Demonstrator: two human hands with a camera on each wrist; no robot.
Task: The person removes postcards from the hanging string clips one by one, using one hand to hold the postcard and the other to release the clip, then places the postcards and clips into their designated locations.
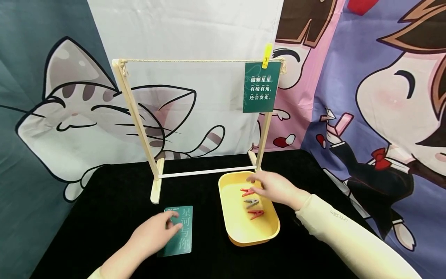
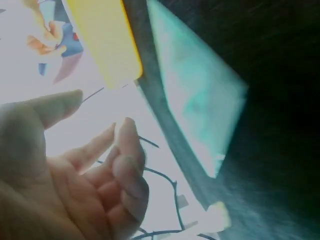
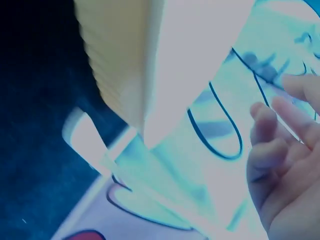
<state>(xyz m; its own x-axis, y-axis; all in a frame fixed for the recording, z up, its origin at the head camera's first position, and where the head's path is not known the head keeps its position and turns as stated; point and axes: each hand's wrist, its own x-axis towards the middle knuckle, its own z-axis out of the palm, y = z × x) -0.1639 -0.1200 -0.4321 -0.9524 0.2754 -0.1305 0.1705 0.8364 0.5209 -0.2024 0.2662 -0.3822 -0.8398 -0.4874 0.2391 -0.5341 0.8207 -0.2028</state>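
Note:
My left hand [image 1: 153,231] hovers over a small stack of green cards [image 1: 184,232] at the front of the table, fingers loosely bent. In the left wrist view the same hand [image 2: 85,175] has nothing between thumb and fingers. My right hand [image 1: 273,188] is over the right rim of a yellow plastic basket [image 1: 231,228], its fingers relaxed and holding nothing. Inside the basket lie two red clothespins [image 1: 256,214] and a grey clothespin [image 1: 251,203]. A green card [image 1: 261,87] with white writing hangs from a rope, clipped by a yellow clothespin [image 1: 267,56].
A wooden frame [image 1: 134,116] stands behind the basket, with the rope [image 1: 195,61] strung across its top and a white bar [image 1: 209,171] low between its feet. The table has a black cloth [image 1: 115,209]. Cartoon curtains [image 1: 195,31] hang behind.

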